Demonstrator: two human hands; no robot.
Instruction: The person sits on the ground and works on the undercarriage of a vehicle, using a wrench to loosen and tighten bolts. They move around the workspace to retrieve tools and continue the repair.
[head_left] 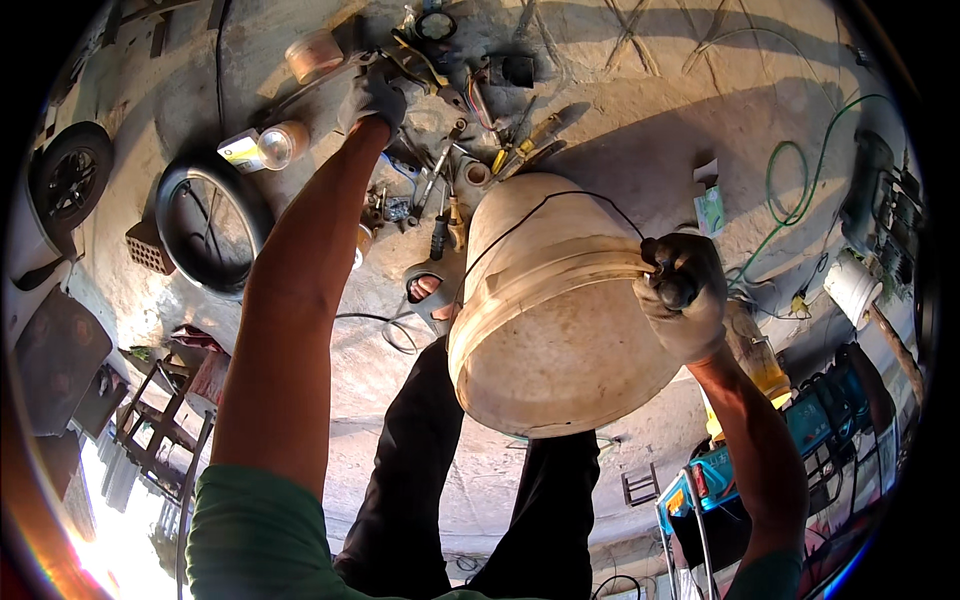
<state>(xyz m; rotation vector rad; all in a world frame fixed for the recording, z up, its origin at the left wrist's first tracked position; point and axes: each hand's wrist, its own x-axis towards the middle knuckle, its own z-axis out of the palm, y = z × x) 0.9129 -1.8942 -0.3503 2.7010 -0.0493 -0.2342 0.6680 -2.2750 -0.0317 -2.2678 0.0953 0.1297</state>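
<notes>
My right hand (pixel 685 300), in a grey glove with dark fingertips, is closed on the rim of a large dirty white bucket (pixel 560 330). The bucket is tilted with its mouth toward me, and its thin wire handle (pixel 560 195) lies across the outside. Farther off on the left, my gloved left hand (pixel 375 98) reaches down to the hand tools on the ground. Its fingers look curled, but what they hold is hidden. Beside it lie pliers with yellow-edged handles (pixel 425 65) and a metal wrench (pixel 440 160). A screwdriver (pixel 439 235) rests nearer my sandalled foot (pixel 428 290).
A black tyre (pixel 210 222), a perforated brick (pixel 149 248) and a clear jar (pixel 283 145) are on the left. On the right lie a small green-white box (pixel 709 200), a green hose (pixel 800 205) and a white pail (pixel 852 288). Blue equipment (pixel 820 420) stands at the lower right.
</notes>
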